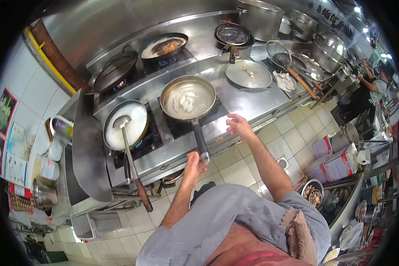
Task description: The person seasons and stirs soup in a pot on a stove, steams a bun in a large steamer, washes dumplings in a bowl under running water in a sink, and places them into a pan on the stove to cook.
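A frying pan (173,98) with a black handle sits on the front right burner, several white pieces lying in its middle. My left hand (193,169) is at the end of that handle, fingers apart and not wrapped round it; whether it touches the handle I cannot tell. Over the counter's front edge, right of the handle, my right hand (239,126) is open with nothing in it. Left of this pan, a second pan (139,116) of white, frothy liquid stands over a blue flame. A long-handled ladle (127,144) rests in it, its wooden grip hanging past the counter's edge.
Behind, a dark pan (116,71) and a pan of browning food (164,46) stand over flames. To the right are a round metal lid (248,74), a crumpled cloth (284,81), strainers and large pots (261,17). Another person (379,84) works at far right.
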The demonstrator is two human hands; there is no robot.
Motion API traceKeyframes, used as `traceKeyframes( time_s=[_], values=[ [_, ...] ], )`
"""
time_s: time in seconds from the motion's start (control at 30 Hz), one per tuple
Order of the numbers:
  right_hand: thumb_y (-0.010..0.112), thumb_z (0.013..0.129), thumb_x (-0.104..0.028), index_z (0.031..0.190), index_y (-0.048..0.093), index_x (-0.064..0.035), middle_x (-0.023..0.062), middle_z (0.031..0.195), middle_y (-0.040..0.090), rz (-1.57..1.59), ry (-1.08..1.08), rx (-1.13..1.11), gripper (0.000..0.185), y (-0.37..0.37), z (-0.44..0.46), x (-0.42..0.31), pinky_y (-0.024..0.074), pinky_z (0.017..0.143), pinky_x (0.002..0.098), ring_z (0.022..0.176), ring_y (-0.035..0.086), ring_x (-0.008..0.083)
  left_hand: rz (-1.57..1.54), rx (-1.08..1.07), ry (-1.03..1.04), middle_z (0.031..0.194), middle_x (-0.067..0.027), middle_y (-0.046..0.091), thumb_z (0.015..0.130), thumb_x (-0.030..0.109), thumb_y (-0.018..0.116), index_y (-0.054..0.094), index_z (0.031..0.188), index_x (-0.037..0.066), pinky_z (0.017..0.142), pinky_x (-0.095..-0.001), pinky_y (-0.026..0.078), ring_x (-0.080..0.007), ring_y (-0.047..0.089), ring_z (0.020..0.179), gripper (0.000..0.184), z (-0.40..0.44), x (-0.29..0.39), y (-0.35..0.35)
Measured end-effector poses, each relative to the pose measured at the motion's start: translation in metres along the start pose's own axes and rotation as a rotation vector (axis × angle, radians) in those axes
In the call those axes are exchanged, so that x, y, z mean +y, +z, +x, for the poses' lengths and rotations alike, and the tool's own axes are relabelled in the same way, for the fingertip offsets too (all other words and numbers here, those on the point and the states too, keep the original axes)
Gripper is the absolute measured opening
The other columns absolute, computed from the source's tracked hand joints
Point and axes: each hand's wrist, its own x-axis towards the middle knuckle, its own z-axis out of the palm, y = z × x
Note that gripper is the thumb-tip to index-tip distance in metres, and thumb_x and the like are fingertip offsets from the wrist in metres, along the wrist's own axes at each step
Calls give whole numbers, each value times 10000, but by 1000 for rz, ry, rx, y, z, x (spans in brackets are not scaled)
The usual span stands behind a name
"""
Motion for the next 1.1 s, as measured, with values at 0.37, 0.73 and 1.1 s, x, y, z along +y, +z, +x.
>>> traceKeyframes(
  time_s=[0.37, 0.73, 1.1],
  values=[
    [631, 786, -150, 1316, 227, -52, 183, 1129, 456, 508, -78, 171, 673, -50, 180, -88, 493, 603, 346, 723, 576, 234, 221, -23, 74, 824, -66, 556, 903, 353, 472, 414, 1043, 57, 559, -259, 453, -120, 527, 628, 332, 50, 8, 19],
    [564, 765, 35, 1336, 81, -160, 129, 845, 549, 787, -86, 96, 773, -69, 309, -80, 486, 573, 380, 716, 586, 246, -244, 183, 199, 847, -54, 557, 855, 599, 325, 471, 1116, 62, 562, -274, 446, -125, 525, 637, 615, 53, -48, 32],
    [716, 708, -228, 1314, 180, -101, 192, 1122, 459, -75, -65, 206, 819, -112, 327, -77, 477, 557, 374, 780, 563, 232, 690, 489, -520, 817, -119, 570, 848, 563, 412, 547, 979, -21, 597, -354, 464, -212, 556, 634, 613, -6, -239, -19]
  ],
)
